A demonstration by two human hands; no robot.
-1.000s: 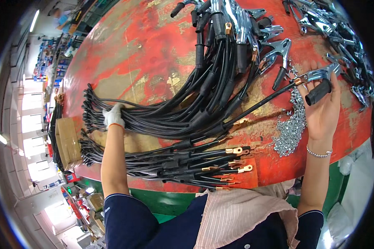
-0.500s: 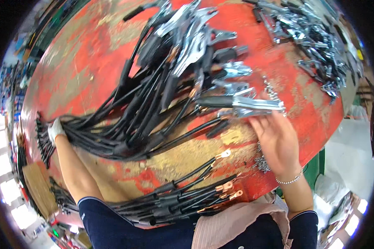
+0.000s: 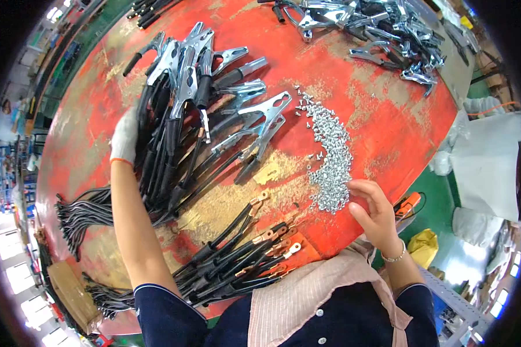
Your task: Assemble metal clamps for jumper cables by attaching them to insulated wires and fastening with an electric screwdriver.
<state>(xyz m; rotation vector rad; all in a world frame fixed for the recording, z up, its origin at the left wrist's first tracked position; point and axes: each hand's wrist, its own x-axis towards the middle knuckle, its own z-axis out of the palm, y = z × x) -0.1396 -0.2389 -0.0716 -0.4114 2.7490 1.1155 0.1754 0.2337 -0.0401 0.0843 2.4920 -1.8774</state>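
My left hand (image 3: 125, 137), in a white glove, lies against the left side of a bundle of black cables (image 3: 156, 173). Its fingers are blurred and partly hidden, so whether it grips them is unclear. Silvery spring clamps (image 3: 185, 81) with black handles fan out at the bundle's upper end, and one clamp (image 3: 266, 118) points right with its jaw end. Bare and wearing a beaded bracelet, my right hand (image 3: 375, 214) hovers by the lower right edge of a heap of small silvery screws (image 3: 331, 162). Thumb and fingers are apart, with nothing between them.
A second cable bundle (image 3: 226, 260) with copper ring terminals lies along the near edge. Many loose clamps (image 3: 382, 34) are piled at the far right of the worn red table (image 3: 399, 139). Dark rods (image 3: 150, 11) lie at the far left; a yellow bag (image 3: 424, 248) is off the right side.
My left hand has gone from the cables' left end up toward the clamps. The clamp bundle has shifted left, uncovering the screw heap. My right hand has come away from a clamp.
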